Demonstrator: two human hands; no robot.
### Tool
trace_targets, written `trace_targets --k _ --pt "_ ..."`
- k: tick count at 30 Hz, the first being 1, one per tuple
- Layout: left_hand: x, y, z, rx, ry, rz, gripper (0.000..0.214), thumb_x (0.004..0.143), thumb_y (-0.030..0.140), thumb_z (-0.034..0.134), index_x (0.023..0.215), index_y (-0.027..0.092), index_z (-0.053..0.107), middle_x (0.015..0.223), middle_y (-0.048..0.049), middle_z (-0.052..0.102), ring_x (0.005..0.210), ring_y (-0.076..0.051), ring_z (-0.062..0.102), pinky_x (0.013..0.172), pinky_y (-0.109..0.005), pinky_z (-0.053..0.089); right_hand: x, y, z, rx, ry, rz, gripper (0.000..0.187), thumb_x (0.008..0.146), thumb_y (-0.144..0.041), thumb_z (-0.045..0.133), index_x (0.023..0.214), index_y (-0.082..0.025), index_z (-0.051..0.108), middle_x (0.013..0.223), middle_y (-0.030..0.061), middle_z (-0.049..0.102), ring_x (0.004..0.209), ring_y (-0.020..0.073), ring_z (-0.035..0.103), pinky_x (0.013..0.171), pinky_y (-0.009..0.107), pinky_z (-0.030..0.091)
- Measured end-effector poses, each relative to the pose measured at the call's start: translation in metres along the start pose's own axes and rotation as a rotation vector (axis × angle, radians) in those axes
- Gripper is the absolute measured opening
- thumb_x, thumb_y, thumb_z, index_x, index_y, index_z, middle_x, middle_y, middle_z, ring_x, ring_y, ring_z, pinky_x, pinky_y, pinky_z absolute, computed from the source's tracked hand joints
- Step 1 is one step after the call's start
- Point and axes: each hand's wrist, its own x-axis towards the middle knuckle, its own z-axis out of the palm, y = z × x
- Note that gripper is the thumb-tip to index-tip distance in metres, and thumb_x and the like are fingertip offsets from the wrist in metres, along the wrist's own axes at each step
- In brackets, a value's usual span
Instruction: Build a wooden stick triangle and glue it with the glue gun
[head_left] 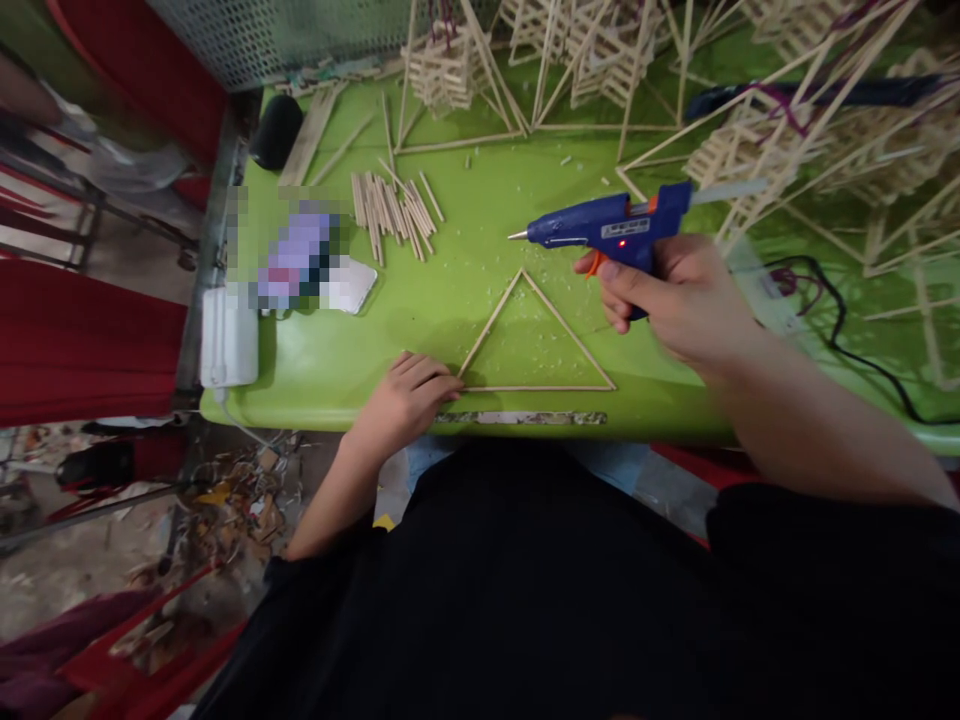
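Note:
My right hand (667, 290) is wrapped round the handle of a blue hot glue gun (581, 222), a finger at its orange trigger. The gun's metal nozzle points left, above the table, and a small red light glows on its side. A glue stick (727, 192) juts from its rear. Flat on the green table lies a triangle of thin wooden sticks (536, 388). My left hand (407, 398) is closed at the triangle's near left corner, its fingertips hiding that joint. The nozzle is apart from the triangle, beyond its far corner.
A pile of short sticks (390, 215) lies beyond the triangle, near a phone (296, 255) and a white card-like item (351, 284). A white power bank (229, 338) sits at the left edge. Stick frames (450, 75) crowd the back and right. A black cable (847, 340) runs right.

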Motion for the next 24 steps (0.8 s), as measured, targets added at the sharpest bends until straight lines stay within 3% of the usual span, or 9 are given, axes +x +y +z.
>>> trace_targets --k 8,10,13,15,19,21,23,24 --pt "-0.001 0.0 0.002 -0.028 0.004 -0.016 0.009 0.111 0.021 0.072 0.119 0.021 0.077 0.104 -0.0073 0.082 0.093 -0.021 0.074 0.084 -0.038 0.055 -0.001 0.001 0.0 0.014 -0.004 0.014 0.036 0.099 -0.055 0.092 0.109 -0.022 0.086 0.066 -0.002 0.058 0.061 0.0143 0.053 0.057 0.035 0.044" --pt "-0.002 -0.003 -0.005 -0.055 0.048 -0.045 0.01 0.111 0.021 0.072 0.118 0.02 0.079 0.102 -0.0077 0.083 0.093 -0.021 0.076 0.084 -0.038 0.059 -0.002 0.001 0.0 0.022 -0.008 0.011 0.036 0.099 -0.055 0.093 0.11 -0.021 0.086 0.071 -0.0005 0.062 0.061 0.0139 0.054 0.056 0.035 0.044" --pt "0.006 -0.015 -0.031 -0.022 0.149 -0.142 0.013 0.112 0.021 0.069 0.109 0.019 0.082 0.097 -0.0053 0.084 0.087 -0.018 0.077 0.08 -0.034 0.062 -0.003 0.002 0.001 0.051 0.01 -0.039 0.035 0.098 -0.053 0.095 0.109 -0.021 0.086 0.098 0.0056 0.076 0.065 0.0127 0.055 0.056 0.036 0.045" --pt "0.023 -0.03 -0.054 0.041 0.232 -0.222 0.018 0.113 0.025 0.067 0.103 0.018 0.081 0.091 -0.0024 0.083 0.08 -0.015 0.075 0.075 -0.031 0.061 -0.006 0.003 0.004 0.085 0.024 -0.059 0.031 0.097 -0.051 0.095 0.105 -0.023 0.085 0.11 0.0079 0.078 0.069 0.0136 0.054 0.057 0.037 0.045" --pt "0.088 -0.064 -0.084 0.091 0.398 -0.331 0.036 0.118 0.044 0.061 0.1 0.015 0.074 0.083 0.0007 0.077 0.075 -0.008 0.07 0.072 -0.026 0.06 -0.018 0.006 0.011 0.157 -0.029 0.003 0.02 0.1 -0.047 0.092 0.104 -0.029 0.084 0.079 0.0027 0.066 0.065 0.0165 0.048 0.055 0.036 0.035" --pt "0.125 -0.076 -0.083 0.077 0.442 -0.359 0.047 0.119 0.05 0.05 0.104 0.011 0.071 0.083 0.0047 0.071 0.077 -0.006 0.074 0.078 -0.026 0.058 -0.027 0.009 0.015 0.145 -0.104 0.042 0.017 0.103 -0.045 0.088 0.11 -0.03 0.086 0.074 0.0015 0.063 0.061 0.0157 0.046 0.053 0.035 0.033" --pt "0.15 -0.085 -0.072 0.054 0.389 -0.387 0.069 0.115 0.05 0.02 0.109 0.004 0.069 0.093 0.0035 0.071 0.091 -0.007 0.081 0.085 -0.028 0.054 -0.035 0.012 0.018 0.072 -0.199 0.094 0.021 0.105 -0.047 0.085 0.118 -0.031 0.088 0.076 0.0018 0.067 0.058 0.0145 0.045 0.053 0.035 0.035" --pt "0.156 -0.088 -0.065 0.062 0.365 -0.409 0.07 0.113 0.05 0.017 0.11 0.003 0.069 0.098 0.0032 0.072 0.098 -0.008 0.082 0.086 -0.029 0.054 -0.039 0.014 0.019 0.007 -0.24 0.122 0.024 0.106 -0.049 0.084 0.122 -0.032 0.089 0.078 0.002 0.07 0.058 0.0144 0.045 0.053 0.035 0.036"
